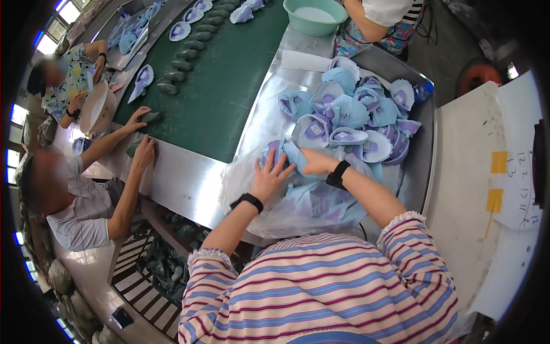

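Observation:
Light-blue and purple fabric shoe uppers lie heaped in front of me. My right hand pinches the edge of a light-blue shoe upper. Beside it, my left hand has its fingers spread, their tips resting against the upper's purple side. Both hands are just above a clear plastic bag, through which more blue and purple uppers show. A loose pile of uppers reaches from my hands toward the far right. What lies under my left palm is hidden.
A green conveyor belt carries a row of dark shoe lasts and several uppers. At left, a person's hand touches a last. A green basin stands at the far end. A metal rim bounds the table's right side.

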`<state>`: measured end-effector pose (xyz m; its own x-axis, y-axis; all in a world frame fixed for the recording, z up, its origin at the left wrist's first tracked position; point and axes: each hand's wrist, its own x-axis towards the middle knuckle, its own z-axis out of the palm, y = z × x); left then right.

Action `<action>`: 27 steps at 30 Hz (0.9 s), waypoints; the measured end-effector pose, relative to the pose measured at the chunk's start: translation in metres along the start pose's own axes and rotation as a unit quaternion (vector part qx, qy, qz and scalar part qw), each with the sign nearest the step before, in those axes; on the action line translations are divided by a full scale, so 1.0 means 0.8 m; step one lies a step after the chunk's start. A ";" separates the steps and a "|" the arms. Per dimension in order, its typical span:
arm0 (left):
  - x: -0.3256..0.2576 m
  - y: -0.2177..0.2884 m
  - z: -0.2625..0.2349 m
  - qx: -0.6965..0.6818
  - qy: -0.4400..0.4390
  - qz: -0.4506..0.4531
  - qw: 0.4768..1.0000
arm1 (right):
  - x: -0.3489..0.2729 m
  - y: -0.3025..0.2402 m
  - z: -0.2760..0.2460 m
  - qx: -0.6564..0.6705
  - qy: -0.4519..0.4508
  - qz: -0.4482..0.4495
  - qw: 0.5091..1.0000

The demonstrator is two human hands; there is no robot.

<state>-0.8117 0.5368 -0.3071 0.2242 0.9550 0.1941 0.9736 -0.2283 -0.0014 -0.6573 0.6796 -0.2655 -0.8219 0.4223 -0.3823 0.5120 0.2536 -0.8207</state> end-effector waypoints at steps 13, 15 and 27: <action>0.040 -0.042 -0.100 -0.822 0.003 -0.241 0.515 | -0.028 -0.097 -0.064 0.243 0.118 -0.098 0.958; 0.031 -0.033 -0.106 -0.839 0.019 -0.278 0.468 | -0.029 -0.100 -0.057 0.265 0.148 -0.103 0.947; 0.035 -0.014 -0.146 -0.637 0.194 -0.306 0.681 | -0.068 -0.105 -0.037 0.216 0.158 -0.106 0.958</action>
<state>-0.8217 0.5442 -0.1872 -0.4759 0.8793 0.0204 -0.0028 -0.0246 0.9997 -0.6484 0.6614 -0.1630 -0.7442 0.6609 -0.0968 0.1354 0.0073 -0.9908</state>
